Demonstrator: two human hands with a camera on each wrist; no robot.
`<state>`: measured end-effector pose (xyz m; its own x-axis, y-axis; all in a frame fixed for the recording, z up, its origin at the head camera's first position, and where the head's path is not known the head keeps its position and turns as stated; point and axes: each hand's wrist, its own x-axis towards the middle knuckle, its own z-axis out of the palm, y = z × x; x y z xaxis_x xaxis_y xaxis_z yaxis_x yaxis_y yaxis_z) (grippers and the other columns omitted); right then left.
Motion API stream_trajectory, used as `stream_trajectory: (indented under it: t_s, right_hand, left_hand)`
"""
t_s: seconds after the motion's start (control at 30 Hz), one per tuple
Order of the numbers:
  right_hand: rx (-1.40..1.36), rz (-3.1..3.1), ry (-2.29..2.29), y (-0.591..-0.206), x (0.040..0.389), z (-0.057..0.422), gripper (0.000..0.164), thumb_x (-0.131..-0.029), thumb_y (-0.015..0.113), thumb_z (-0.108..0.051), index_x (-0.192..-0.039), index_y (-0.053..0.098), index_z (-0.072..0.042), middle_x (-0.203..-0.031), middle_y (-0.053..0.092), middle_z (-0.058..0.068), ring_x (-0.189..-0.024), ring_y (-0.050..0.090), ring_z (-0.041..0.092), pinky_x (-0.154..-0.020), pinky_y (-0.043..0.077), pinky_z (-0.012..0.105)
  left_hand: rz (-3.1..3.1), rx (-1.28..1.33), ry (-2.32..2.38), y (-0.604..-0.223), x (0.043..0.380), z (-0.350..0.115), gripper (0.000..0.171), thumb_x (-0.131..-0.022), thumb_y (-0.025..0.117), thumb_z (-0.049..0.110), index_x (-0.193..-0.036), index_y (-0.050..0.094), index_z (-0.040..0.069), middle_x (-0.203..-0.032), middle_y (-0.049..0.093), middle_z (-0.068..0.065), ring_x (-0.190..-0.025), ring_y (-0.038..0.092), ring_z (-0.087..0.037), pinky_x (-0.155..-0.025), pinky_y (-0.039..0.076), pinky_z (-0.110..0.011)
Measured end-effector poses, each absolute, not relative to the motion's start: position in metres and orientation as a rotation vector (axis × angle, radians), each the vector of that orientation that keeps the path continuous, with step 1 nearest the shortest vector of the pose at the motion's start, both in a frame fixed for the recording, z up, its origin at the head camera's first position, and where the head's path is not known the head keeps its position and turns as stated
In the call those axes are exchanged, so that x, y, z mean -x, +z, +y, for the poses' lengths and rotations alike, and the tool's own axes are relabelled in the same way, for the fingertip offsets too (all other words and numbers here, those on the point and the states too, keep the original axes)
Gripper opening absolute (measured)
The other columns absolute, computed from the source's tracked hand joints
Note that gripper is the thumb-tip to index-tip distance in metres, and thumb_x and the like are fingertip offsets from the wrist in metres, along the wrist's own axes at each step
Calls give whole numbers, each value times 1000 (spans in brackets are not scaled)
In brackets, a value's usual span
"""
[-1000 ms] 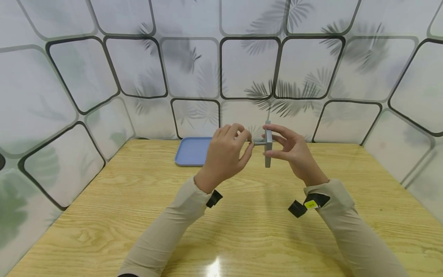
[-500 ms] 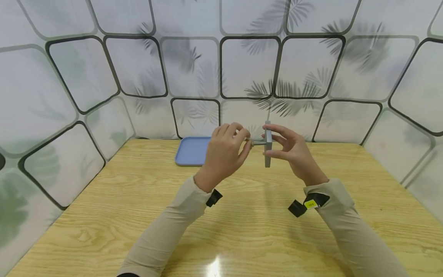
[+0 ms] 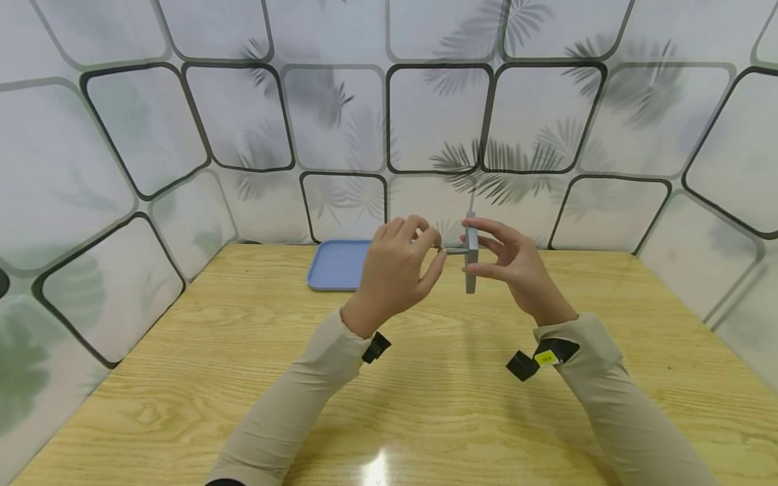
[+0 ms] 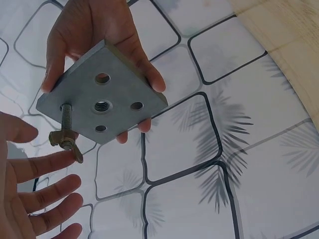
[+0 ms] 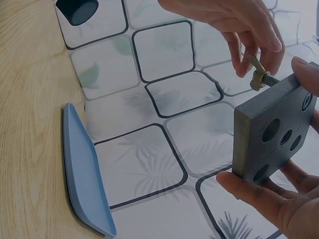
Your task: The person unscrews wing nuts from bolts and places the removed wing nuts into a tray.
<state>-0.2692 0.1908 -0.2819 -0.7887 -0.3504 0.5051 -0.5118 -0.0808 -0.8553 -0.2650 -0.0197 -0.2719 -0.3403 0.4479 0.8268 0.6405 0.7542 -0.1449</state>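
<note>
My right hand (image 3: pixel 510 260) grips a square grey metal plate (image 4: pixel 119 92) by its edges, raised above the table. Several round holes pierce the plate, the middle one threaded. A threaded bolt (image 4: pixel 67 117) sticks out through a hole near one corner, towards my left hand (image 3: pixel 395 270). On the bolt's end sits a brass-coloured wing nut (image 5: pixel 257 79). In the left wrist view, my left index fingertip touches one wing while the thumb stands apart from it. The other left fingers are spread and loosely bent.
A blue tray (image 3: pixel 337 266) lies at the back of the wooden table (image 3: pixel 425 378), partly hidden behind my left hand in the head view. A patterned curtain (image 3: pixel 340 121) encloses the table's back and sides. Black wrist cameras (image 3: pixel 523 365) hang below both cuffs.
My left fingers drew back slightly from the wing nut half a second ago, then came forward to it again. The right hand and plate have stayed in place.
</note>
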Motion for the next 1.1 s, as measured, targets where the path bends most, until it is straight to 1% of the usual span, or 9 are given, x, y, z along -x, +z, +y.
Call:
stream_trajectory:
  t_s: [0.07, 0.13, 0.33, 0.5, 0.63, 0.7, 0.83, 0.97, 1.1]
  right_hand:
    - [-963, -2046, 1992, -282, 269, 191, 58, -82, 65, 7, -135, 50, -11, -135, 49, -4, -119, 53, 12, -83, 54, 26]
    - [-961, -2051, 1986, -282, 269, 191, 58, -82, 65, 7, -135, 50, -11, -135, 50, -5, -119, 53, 12, -84, 54, 25]
    - [-958, -2049, 1997, -281, 268, 191, 58, -82, 65, 7, -134, 51, -11, -136, 48, -3, -119, 53, 12, -82, 55, 27]
    - [-954, -2051, 1997, -281, 268, 190, 57, -82, 66, 6, -134, 51, -11, -136, 48, -2, -119, 52, 13, -82, 55, 28]
    - [-951, -2052, 1997, -281, 267, 189, 57, -81, 66, 6, -134, 51, -11, -138, 47, 2, -120, 52, 13, -82, 55, 29]
    - [-950, -2052, 1998, -281, 267, 189, 57, -82, 66, 6, -134, 51, -11, -137, 47, 2, -120, 52, 13, -82, 55, 29]
    - [-947, -2050, 2003, -280, 267, 189, 57, -81, 66, 6, -134, 51, -11, -136, 48, -1, -119, 52, 13, -82, 55, 28]
    - [-956, -2043, 2003, -280, 268, 189, 57, -81, 66, 6, -134, 51, -11, -136, 47, 0, -119, 53, 13, -82, 55, 28]
    - [-967, -2038, 1999, -281, 268, 190, 57, -82, 66, 7, -134, 51, -11, -134, 49, -3, -119, 53, 13, -82, 55, 27]
  left_hand:
    - [-2026, 841, -235, -272, 264, -20, 15, -87, 60, 30, -90, 63, 15, -97, 59, -3, -81, 55, -20, -80, 48, -38]
    - [-2050, 852, -213, -272, 264, -20, 15, -87, 60, 30, -91, 63, 16, -98, 59, -3, -82, 55, -20, -80, 47, -38]
    - [-2038, 839, -216, -271, 265, -21, 7, -88, 57, 21, -88, 63, 16, -98, 60, -3, -80, 54, -20, -79, 47, -36]
    - [-1998, 787, -227, -272, 267, -20, 9, -90, 58, 21, -89, 64, 15, -96, 60, -3, -80, 55, -19, -79, 48, -36]
    - [-1979, 753, -237, -272, 268, -20, 9, -90, 60, 21, -94, 65, 14, -96, 61, -3, -81, 56, -19, -77, 48, -35]
    - [-1967, 753, -243, -272, 268, -19, 9, -89, 61, 19, -95, 65, 14, -96, 61, -3, -81, 56, -19, -76, 47, -34]
    - [-1947, 774, -246, -271, 267, -19, 4, -89, 59, 15, -91, 63, 14, -96, 60, -3, -81, 56, -20, -75, 48, -34]
    - [-1965, 800, -250, -271, 267, -20, 8, -91, 59, 20, -90, 64, 14, -96, 59, -3, -81, 56, -19, -76, 48, -34]
    - [-2034, 841, -241, -271, 265, -20, 15, -90, 60, 30, -93, 64, 15, -97, 59, -3, -81, 55, -19, -77, 48, -35]
